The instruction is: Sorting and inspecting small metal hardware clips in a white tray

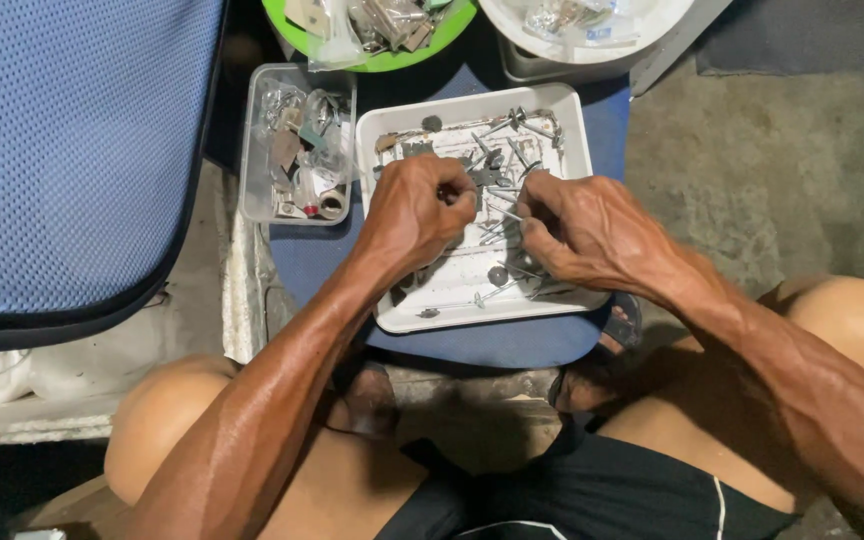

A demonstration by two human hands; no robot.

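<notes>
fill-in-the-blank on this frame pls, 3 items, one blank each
1. Both hands, left hand and right hand, work over a white ____ tray of metal parts.
2. The clear plastic box sits to the tray's ____.
3. The bowl above the clear box is ____ in colour.

Missing words: rectangular; left; green

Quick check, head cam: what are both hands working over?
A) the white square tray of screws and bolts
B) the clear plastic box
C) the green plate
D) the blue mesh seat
A: the left hand and right hand are both over the white square tray of metal screws; the clear plastic box sits beside it, untouched.
</notes>
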